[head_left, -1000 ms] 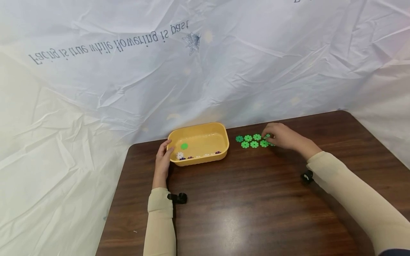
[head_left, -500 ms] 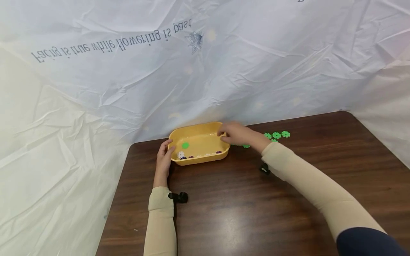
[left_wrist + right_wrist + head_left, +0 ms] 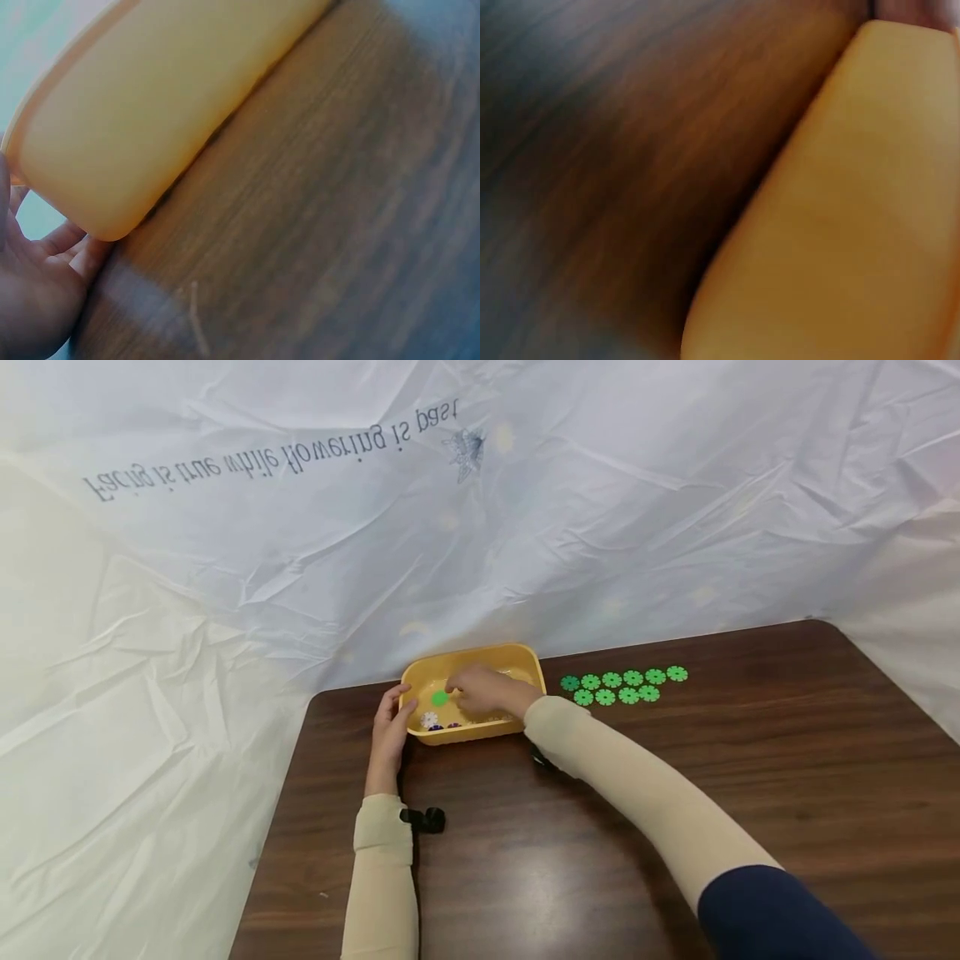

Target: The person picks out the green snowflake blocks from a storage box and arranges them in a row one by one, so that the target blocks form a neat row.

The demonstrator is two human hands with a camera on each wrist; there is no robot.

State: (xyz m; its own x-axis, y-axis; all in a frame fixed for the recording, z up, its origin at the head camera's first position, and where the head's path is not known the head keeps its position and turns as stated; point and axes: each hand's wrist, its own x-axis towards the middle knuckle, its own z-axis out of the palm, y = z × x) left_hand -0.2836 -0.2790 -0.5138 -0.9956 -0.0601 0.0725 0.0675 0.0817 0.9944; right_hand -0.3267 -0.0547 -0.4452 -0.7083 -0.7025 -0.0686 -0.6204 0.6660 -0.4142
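A yellow plastic basin [image 3: 465,736] stands near the table's far edge. My left hand [image 3: 388,727] holds its left end, thumb over the rim; in the left wrist view this hand [image 3: 37,292] has fingers against the basin's outer wall [image 3: 150,112]. Inside lie a green snowflake disc [image 3: 439,698], a white one [image 3: 429,720] and dark purple ones along the front. My right hand [image 3: 483,689] is inside the basin, fingertips just right of the green disc and nothing visible between them. The right wrist view shows only the basin's outside [image 3: 832,210] and table.
Two rows of green toothed discs [image 3: 633,678] lie flat on the brown table [image 3: 600,860] right of the basin, a darker green one [image 3: 570,682] at the left end. A white printed sheet [image 3: 337,543] hangs right behind the table's far edge.
My right hand has left the rows of green discs and moved left over the basin's right rim, down to the green disc inside. My left hand stays on the basin.
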